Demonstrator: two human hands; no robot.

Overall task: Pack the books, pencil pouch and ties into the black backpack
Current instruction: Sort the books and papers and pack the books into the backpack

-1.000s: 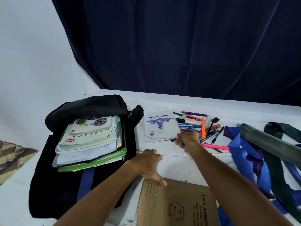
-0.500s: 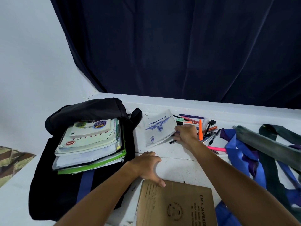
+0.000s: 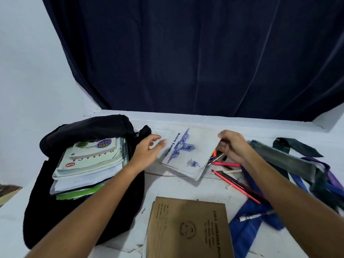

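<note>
I've got the thin exercise book pinched w/ right hand; light, floppy. Left hand, fingers spread, should support its left edge.

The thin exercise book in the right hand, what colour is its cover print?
Blue print on a white cover, held by the right hand; head view.

Right hand pinches the far right corner of the book, lifted and tilted. Left hand open, fingers straight, at its left edge.
</note>
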